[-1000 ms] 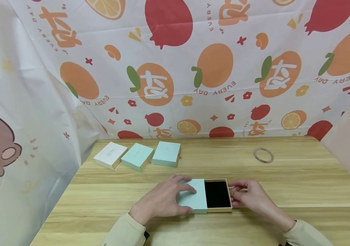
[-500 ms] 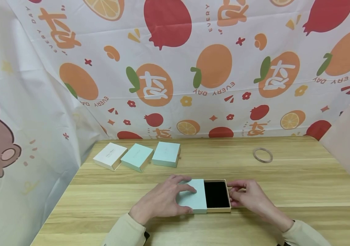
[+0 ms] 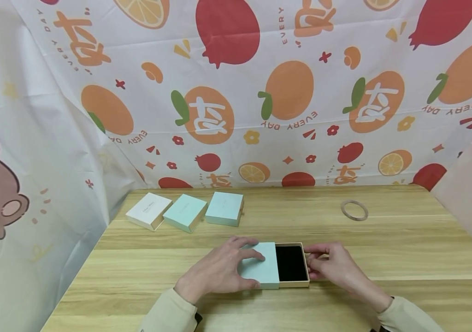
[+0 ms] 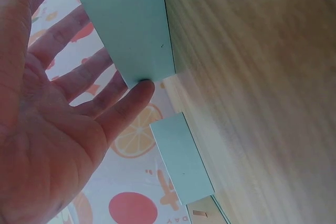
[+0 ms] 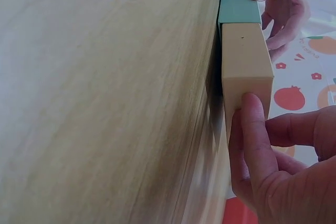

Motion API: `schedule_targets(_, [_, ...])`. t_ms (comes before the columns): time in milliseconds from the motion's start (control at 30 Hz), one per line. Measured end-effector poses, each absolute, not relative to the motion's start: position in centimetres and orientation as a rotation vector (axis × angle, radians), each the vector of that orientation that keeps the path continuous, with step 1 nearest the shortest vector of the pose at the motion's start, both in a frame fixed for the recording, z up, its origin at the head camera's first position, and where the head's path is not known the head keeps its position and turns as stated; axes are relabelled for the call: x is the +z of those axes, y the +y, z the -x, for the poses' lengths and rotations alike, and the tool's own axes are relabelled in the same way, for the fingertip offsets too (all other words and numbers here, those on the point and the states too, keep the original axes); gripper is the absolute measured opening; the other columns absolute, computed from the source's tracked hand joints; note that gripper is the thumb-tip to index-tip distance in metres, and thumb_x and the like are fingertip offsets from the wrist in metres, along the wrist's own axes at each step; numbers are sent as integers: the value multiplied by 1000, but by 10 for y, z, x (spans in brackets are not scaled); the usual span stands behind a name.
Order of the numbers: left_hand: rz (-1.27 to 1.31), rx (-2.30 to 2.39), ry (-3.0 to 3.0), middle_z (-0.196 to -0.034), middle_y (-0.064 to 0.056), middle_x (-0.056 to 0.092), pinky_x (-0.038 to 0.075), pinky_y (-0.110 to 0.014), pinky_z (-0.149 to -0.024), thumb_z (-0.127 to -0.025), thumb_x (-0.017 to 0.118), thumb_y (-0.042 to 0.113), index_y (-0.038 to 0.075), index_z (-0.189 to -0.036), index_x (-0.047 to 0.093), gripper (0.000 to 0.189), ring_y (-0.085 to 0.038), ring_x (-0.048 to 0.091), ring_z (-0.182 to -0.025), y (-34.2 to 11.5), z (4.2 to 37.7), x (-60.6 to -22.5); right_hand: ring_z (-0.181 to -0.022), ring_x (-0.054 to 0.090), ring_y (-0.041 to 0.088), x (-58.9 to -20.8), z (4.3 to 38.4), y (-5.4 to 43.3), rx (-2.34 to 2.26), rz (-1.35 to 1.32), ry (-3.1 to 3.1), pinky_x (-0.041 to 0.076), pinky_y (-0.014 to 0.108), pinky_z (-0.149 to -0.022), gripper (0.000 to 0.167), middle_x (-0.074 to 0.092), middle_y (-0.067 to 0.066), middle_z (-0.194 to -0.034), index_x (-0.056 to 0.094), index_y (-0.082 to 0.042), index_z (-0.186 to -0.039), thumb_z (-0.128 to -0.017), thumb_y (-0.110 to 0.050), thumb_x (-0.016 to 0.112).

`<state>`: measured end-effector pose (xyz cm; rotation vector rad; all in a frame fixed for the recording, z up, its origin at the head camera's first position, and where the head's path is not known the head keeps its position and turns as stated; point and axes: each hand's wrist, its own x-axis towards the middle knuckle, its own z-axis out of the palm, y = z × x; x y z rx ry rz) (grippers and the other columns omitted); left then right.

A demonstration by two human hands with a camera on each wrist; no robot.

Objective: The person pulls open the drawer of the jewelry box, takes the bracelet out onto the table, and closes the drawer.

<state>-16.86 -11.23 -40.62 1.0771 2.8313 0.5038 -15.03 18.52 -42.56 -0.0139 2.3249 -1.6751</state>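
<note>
A mint-green box sleeve (image 3: 270,272) lies on the table, with a cream-walled drawer (image 3: 294,285) sticking out of its right side. Black padding (image 3: 292,263) lines the drawer. My left hand (image 3: 221,269) spans the sleeve, thumb at the near side, fingers over the top and at the far side. At the drawer's right end, my right hand (image 3: 335,267) has its fingers bent against the end wall. The right wrist view shows a fingertip (image 5: 253,103) on that end face; anything between the fingers is hidden.
Farther back at left stand a white box (image 3: 149,210), a mint box (image 3: 185,212) and a pale blue box (image 3: 225,207). A flat grey ring (image 3: 355,210) lies at the back right of the wooden table (image 3: 406,258). A fruit-print curtain (image 3: 244,106) hangs behind.
The drawer has slid slightly left into the sleeve, and my right hand has moved left with it. My left hand stays in place on the sleeve.
</note>
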Motion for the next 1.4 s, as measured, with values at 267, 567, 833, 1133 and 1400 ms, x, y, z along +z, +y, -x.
schedule_targets(267, [-1062,519,2819,-149,1,56,51,-46,-108,-81,81,50,32,-122,73,45,-25,50,-139,-112,168,-407,-83,70,16,-427,150,183,-1681,9,2323,63,30,-71,39,67,12,-97,60,14,-132,-93,5,59])
schedule_targets(567, [-1059,524,2815,-148,1,56,50,-45,-109,-81,81,49,31,-121,74,45,-25,50,-138,-112,168,-407,-84,71,17,-427,151,179,-1691,-2,2320,63,30,-70,38,66,13,-97,60,14,-131,-94,5,59])
schedule_targets(833, [-1057,528,2811,-148,1,56,50,-46,-109,-81,81,49,31,-122,74,45,-25,50,-138,-113,168,-407,-84,71,16,-426,151,177,-1688,3,2304,63,29,-70,38,67,13,-98,60,14,-131,-95,4,59])
schedule_targets(1133, [-1049,533,2814,-148,2,56,51,-46,-108,-81,81,50,32,-121,74,45,-24,50,-139,-112,168,-407,-83,71,16,-422,150,171,-1673,-61,2303,63,28,-70,36,65,12,-98,64,9,-131,-95,4,59])
schedule_targets(1400, [-1052,542,2815,-148,2,56,51,-46,-108,-80,81,49,32,-121,74,45,-24,50,-138,-112,169,-406,-84,71,16,-422,151,171,-1679,-34,2296,63,28,-70,37,66,13,-97,63,10,-132,-96,4,58])
